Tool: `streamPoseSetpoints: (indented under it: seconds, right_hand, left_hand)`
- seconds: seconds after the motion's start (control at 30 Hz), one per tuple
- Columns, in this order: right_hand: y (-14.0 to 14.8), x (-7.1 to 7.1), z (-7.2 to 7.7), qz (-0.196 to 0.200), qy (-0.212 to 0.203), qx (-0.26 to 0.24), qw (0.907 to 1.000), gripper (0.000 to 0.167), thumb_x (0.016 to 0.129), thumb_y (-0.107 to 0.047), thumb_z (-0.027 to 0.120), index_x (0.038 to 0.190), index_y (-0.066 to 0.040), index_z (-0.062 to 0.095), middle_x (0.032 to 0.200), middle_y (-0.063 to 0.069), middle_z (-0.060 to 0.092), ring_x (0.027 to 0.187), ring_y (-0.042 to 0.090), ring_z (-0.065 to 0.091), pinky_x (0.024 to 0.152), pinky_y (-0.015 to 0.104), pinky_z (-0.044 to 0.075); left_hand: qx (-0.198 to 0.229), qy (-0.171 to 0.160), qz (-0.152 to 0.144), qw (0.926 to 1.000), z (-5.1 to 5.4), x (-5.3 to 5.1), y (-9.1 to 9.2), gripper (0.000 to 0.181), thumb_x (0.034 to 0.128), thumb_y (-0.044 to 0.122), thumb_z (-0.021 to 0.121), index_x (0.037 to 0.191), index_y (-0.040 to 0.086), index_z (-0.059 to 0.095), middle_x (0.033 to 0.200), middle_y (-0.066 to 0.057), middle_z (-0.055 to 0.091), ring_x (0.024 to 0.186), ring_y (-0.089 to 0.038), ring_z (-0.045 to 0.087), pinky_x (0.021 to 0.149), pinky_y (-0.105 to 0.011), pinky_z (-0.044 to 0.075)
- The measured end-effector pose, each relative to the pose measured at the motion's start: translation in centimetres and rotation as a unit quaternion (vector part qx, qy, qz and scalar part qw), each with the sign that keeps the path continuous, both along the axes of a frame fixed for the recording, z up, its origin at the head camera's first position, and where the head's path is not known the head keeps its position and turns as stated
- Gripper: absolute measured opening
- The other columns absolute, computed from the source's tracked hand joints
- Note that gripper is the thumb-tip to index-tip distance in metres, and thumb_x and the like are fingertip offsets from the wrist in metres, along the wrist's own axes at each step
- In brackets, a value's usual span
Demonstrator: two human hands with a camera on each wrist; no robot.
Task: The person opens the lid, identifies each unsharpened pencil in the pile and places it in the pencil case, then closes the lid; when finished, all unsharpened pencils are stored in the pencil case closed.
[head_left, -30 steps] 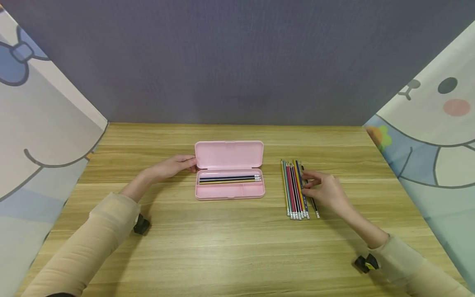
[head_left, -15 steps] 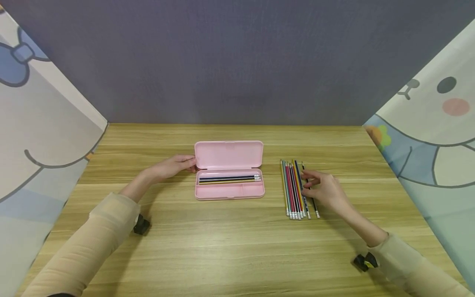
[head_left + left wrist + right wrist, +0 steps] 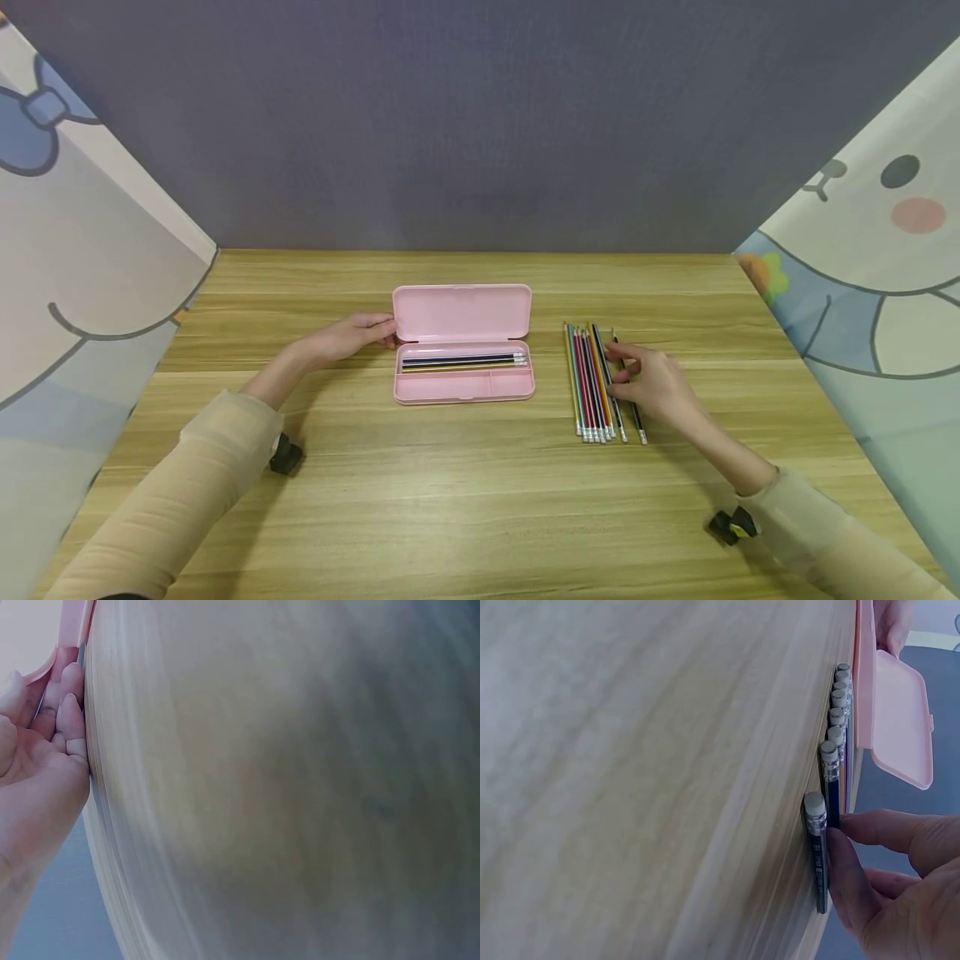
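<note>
A pink pencil case (image 3: 442,386) stands open mid-table, its lid (image 3: 462,312) tilted up at the back. Several pencils (image 3: 457,363) lie in its rear compartment. My left hand (image 3: 341,337) holds the lid's left edge, thumb on the inner side and fingers behind. To the right of the case, a row of pencils (image 3: 585,383) lies side by side, erasers toward me. My right hand (image 3: 660,385) pinches a dark blue pencil (image 3: 833,799) at the row's right end between thumb and finger. A black pencil (image 3: 818,859) lies just apart, partly under that hand in the head view.
The wood-grain table (image 3: 450,500) meets a dark grey panel (image 3: 480,125) at the back. Cartoon-printed cloths (image 3: 900,317) hang at both sides. Two smaller compartments run along the front of the pencil case.
The dark blue pencil's eraser end has separated slightly from the row, and its tip has shifted a little left. My right hand has moved barely leftward; my left hand has stayed on the lid.
</note>
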State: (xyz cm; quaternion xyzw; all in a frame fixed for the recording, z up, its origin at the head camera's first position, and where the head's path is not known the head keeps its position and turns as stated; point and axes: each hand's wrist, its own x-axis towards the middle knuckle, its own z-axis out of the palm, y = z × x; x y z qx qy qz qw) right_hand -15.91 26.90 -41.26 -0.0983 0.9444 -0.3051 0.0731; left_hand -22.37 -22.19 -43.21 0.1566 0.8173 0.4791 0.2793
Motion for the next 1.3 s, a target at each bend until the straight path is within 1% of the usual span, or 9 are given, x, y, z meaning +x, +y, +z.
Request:
streamPoseSetpoints:
  seconds: [0.3, 0.47, 0.6, 0.8, 0.9, 1.13, 1.2, 1.3]
  right_hand:
    - [-0.3, -0.4, 0.1, -0.006, -0.02, 0.007, 0.9998, 0.069, 0.08, 0.001, 0.081, 0.144, 0.004, 0.054, 0.131, 0.021, 0.068, 0.087, 0.02, 0.072, 0.062, 0.02, 0.051]
    - [-0.6, -0.4, 0.2, -0.01, -0.032, 0.002, 0.9994, 0.071, 0.08, 0.004, 0.08, 0.145, 0.005, 0.051, 0.134, 0.023, 0.065, 0.087, 0.019, 0.07, 0.06, 0.02, 0.052]
    - [-0.7, -0.4, 0.3, -0.013, -0.035, 0.001, 0.9993, 0.072, 0.079, 0.005, 0.078, 0.145, 0.006, 0.051, 0.134, 0.023, 0.064, 0.086, 0.019, 0.07, 0.059, 0.02, 0.052]
    - [-0.8, -0.5, 0.5, -0.014, -0.042, -0.003, 0.999, 0.073, 0.079, 0.007, 0.077, 0.146, 0.006, 0.049, 0.135, 0.024, 0.063, 0.086, 0.019, 0.07, 0.058, 0.021, 0.053]
    - [-0.8, -0.6, 0.5, -0.015, -0.05, -0.009, 0.9986, 0.074, 0.079, 0.007, 0.077, 0.147, 0.006, 0.048, 0.136, 0.026, 0.062, 0.087, 0.019, 0.069, 0.059, 0.021, 0.053]
    - [-0.6, -0.9, 0.7, -0.022, -0.066, -0.024, 0.9973, 0.074, 0.079, 0.004, 0.076, 0.148, 0.004, 0.049, 0.135, 0.025, 0.064, 0.089, 0.02, 0.07, 0.063, 0.021, 0.055]
    - [-0.4, -1.0, 0.7, -0.022, -0.069, -0.033, 0.9968, 0.073, 0.079, 0.004, 0.076, 0.148, 0.004, 0.049, 0.135, 0.025, 0.064, 0.088, 0.018, 0.07, 0.064, 0.021, 0.056]
    - [-0.2, -1.1, 0.7, -0.022, -0.085, -0.067, 0.9938, 0.073, 0.081, 0.006, 0.074, 0.149, 0.005, 0.047, 0.136, 0.028, 0.062, 0.085, 0.011, 0.068, 0.067, 0.022, 0.06]
  left_hand:
    - [-0.006, 0.003, 0.003, 1.0, 0.0, 0.0, 0.1, 0.042, 0.1124, 0.036, 0.04, 0.128, 0.003, 0.06, 0.122, -0.013, 0.064, 0.126, -0.03, 0.058, 0.12, -0.056, 0.037]
    - [-0.004, 0.001, 0.005, 1.0, 0.0, 0.0, 0.2, 0.042, 0.1125, 0.035, 0.04, 0.128, 0.002, 0.06, 0.122, -0.015, 0.063, 0.126, -0.033, 0.057, 0.12, -0.056, 0.036]
    - [-0.002, 0.003, 0.002, 1.0, 0.0, 0.0, 0.2, 0.042, 0.1126, 0.034, 0.04, 0.128, 0.0, 0.06, 0.122, -0.016, 0.063, 0.127, -0.034, 0.057, 0.12, -0.057, 0.035]
    - [-0.005, -0.001, 0.005, 1.0, -0.1, -0.2, 0.1, 0.042, 0.1124, 0.035, 0.041, 0.13, 0.001, 0.059, 0.123, -0.016, 0.063, 0.128, -0.034, 0.057, 0.121, -0.057, 0.034]
    - [-0.004, -0.004, 0.005, 1.0, -0.2, -0.2, 0.1, 0.043, 0.1123, 0.036, 0.041, 0.132, 0.001, 0.059, 0.124, -0.016, 0.063, 0.128, -0.034, 0.057, 0.121, -0.057, 0.034]
    - [-0.006, 0.002, 0.003, 1.0, -0.2, -0.1, 0.1, 0.043, 0.1123, 0.036, 0.041, 0.131, 0.001, 0.059, 0.123, -0.016, 0.063, 0.127, -0.033, 0.057, 0.12, -0.056, 0.035]
    - [-0.006, 0.002, 0.004, 1.0, -0.2, -0.1, 0.2, 0.043, 0.1123, 0.036, 0.041, 0.131, 0.001, 0.059, 0.123, -0.015, 0.063, 0.127, -0.033, 0.057, 0.12, -0.056, 0.035]
    - [-0.006, 0.001, 0.007, 1.0, -0.2, -0.1, 0.2, 0.043, 0.1123, 0.036, 0.041, 0.13, 0.002, 0.059, 0.122, -0.014, 0.063, 0.126, -0.031, 0.057, 0.12, -0.056, 0.035]
